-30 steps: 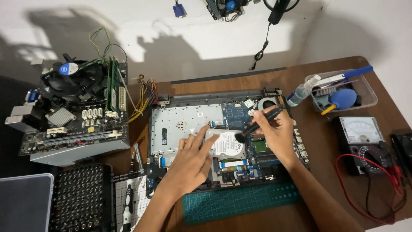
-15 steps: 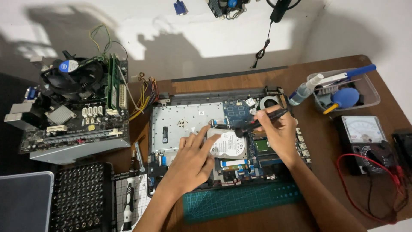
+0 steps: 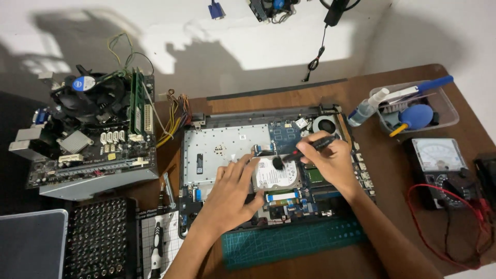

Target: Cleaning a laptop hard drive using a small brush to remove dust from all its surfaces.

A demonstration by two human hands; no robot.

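One clear tub (image 3: 448,118) holding blue blower (image 3: 416,115), right hand (image 3: 330,160) grip closed on brush (image 3: 302,149), left hand (image 3: 232,194) flat beside hard drive (image 3: 276,175).

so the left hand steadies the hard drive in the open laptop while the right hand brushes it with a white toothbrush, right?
Not quite: the head view shows the right hand holding a small black brush, not a white toothbrush. The rest stands: the left hand steadies the hard drive in the open laptop.
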